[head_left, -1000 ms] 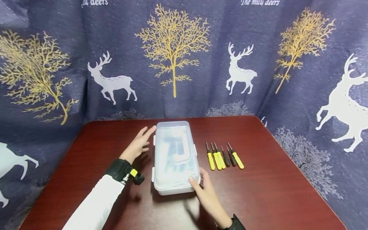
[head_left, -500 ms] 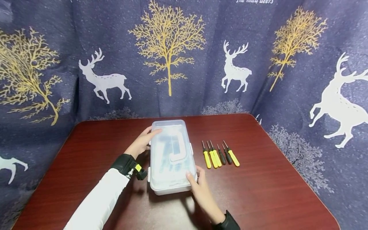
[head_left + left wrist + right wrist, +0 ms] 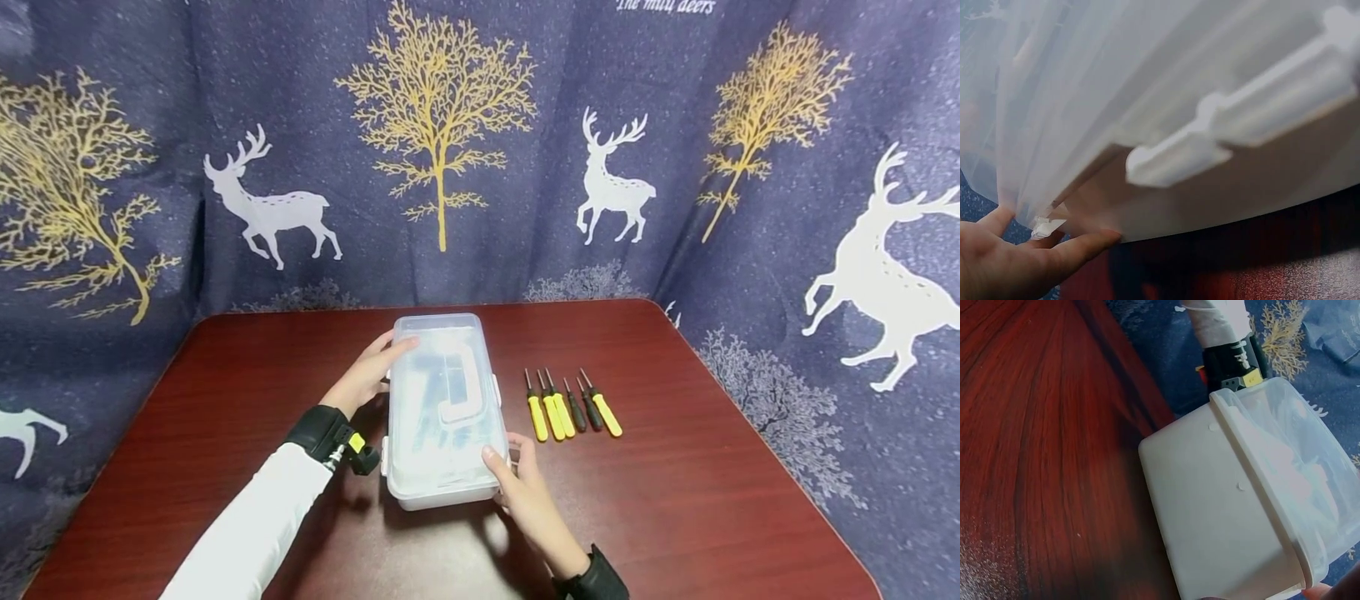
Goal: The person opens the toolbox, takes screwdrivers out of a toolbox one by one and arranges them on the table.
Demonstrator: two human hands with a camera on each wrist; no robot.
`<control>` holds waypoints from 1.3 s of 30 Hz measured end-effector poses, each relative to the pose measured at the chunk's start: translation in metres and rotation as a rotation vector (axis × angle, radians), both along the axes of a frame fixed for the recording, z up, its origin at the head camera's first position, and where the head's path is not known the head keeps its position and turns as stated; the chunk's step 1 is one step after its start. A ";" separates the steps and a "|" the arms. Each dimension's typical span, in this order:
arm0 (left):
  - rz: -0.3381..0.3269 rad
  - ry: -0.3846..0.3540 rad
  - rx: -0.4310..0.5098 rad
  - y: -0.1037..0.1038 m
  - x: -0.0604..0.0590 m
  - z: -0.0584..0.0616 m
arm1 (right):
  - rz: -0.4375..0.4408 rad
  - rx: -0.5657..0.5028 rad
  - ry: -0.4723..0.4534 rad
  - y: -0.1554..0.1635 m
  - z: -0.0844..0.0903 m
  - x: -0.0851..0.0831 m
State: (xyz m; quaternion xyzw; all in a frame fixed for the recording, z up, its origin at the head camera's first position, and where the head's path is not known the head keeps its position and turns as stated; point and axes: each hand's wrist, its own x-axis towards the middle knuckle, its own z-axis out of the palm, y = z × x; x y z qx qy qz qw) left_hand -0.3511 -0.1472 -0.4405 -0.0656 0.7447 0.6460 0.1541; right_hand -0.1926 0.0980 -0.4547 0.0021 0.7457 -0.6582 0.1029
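A translucent plastic box (image 3: 438, 433) with a shut lid and a white handle (image 3: 459, 392) lies lengthwise at the middle of the dark red table (image 3: 697, 483). My left hand (image 3: 372, 372) lies against its far left corner, straight fingers resting on the lid's edge. In the left wrist view the thumb and a finger of that hand (image 3: 1010, 262) touch the box wall (image 3: 1147, 81) beside a white latch (image 3: 1179, 156). My right hand (image 3: 525, 492) holds the near right corner, thumb on the lid. The right wrist view shows the box's end wall (image 3: 1222, 512) and one fingertip (image 3: 1317, 591).
Several small screwdrivers (image 3: 570, 408) with yellow and black handles lie in a row just right of the box. A dark blue curtain (image 3: 480, 167) printed with deer and trees hangs close behind the table and along both its sides.
My left hand has moved right from beside the box until its fingers lie on the lid's far left corner. My right hand stays at the near right corner.
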 end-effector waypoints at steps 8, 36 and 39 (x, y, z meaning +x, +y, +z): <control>0.038 -0.004 -0.011 -0.006 0.014 0.000 | 0.007 0.008 0.008 0.004 -0.003 0.000; 0.249 0.160 -0.164 -0.029 0.060 -0.006 | 0.023 -0.044 -0.029 0.036 -0.001 -0.049; 0.244 0.148 -0.183 -0.031 0.063 -0.006 | 0.007 -0.040 -0.038 0.037 0.001 -0.056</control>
